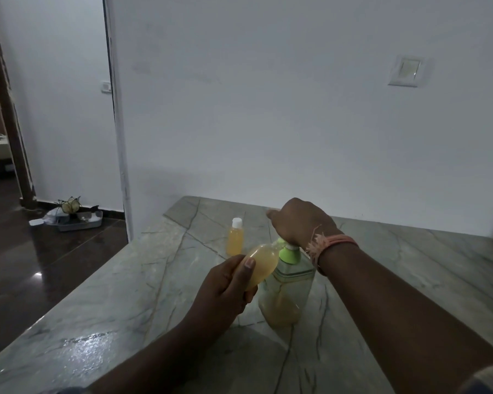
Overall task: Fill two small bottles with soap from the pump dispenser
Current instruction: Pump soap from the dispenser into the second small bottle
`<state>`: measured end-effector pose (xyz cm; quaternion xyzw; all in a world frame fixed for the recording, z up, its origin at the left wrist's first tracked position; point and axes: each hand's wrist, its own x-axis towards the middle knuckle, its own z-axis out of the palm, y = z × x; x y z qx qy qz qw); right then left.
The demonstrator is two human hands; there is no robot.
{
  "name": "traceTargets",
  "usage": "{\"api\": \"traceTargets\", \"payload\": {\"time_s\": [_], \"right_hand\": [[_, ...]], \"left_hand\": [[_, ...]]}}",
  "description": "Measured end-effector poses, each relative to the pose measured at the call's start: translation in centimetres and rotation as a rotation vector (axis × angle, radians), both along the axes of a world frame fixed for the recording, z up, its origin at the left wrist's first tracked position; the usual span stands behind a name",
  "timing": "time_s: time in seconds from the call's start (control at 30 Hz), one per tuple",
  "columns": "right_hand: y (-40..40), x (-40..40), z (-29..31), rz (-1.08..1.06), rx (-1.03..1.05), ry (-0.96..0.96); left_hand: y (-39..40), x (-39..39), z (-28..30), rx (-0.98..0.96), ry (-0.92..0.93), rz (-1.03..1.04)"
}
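Firmly, the left hand [225, 285] gripped a small bottle [261, 263] of yellow soap, tilted with its mouth at the spout of the pump dispenser [286, 282]. The right hand [299, 220] pressed down on the green pump head [289, 253], fingers curled over it. A second small bottle [235, 237], white-capped and filled, stood just behind on the marble counter [125, 294], well clear of its left edge; no labels could be read

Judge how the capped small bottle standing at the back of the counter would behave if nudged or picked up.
The capped small bottle is tall and narrow, so a sideways nudge would probably tip it. It looks nearly full of yellow soap, so likely heavy for its size. On the polished stone counter it may slide, and once down it would roll.
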<state>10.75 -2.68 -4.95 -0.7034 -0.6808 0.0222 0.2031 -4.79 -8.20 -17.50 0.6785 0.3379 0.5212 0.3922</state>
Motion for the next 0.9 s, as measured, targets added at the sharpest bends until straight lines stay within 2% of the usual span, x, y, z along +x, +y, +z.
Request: {"api": "traceTargets", "payload": {"time_s": [0.3, 0.43, 0.53, 0.7, 0.8, 0.9], "right_hand": [[0.0, 0.0, 0.5, -0.016, 0.120, -0.046], [0.7, 0.2, -0.6, -0.033, 0.054, 0.067], [0.4, 0.0, -0.2, -0.042, -0.006, 0.021], [-0.3, -0.6, 0.7, -0.018, 0.049, -0.091], [-0.7, -0.5, 0.6, -0.014, 0.126, -0.084], [-0.7, -0.2, 0.2, 0.063, 0.040, -0.053]], "left_hand": [[-0.2, 0.0, 0.2, 0.003, -0.022, -0.020], [0.1, 0.0, 0.2, 0.006, 0.004, -0.006], [0.0, 0.0, 0.1, 0.004, 0.014, 0.001], [-0.2, 0.2, 0.2, 0.001, 0.009, 0.004], [0.0, 0.2, 0.3, -0.005, 0.000, 0.005], [0.1, 0.1, 0.1, 0.000, 0.012, 0.007]]}}
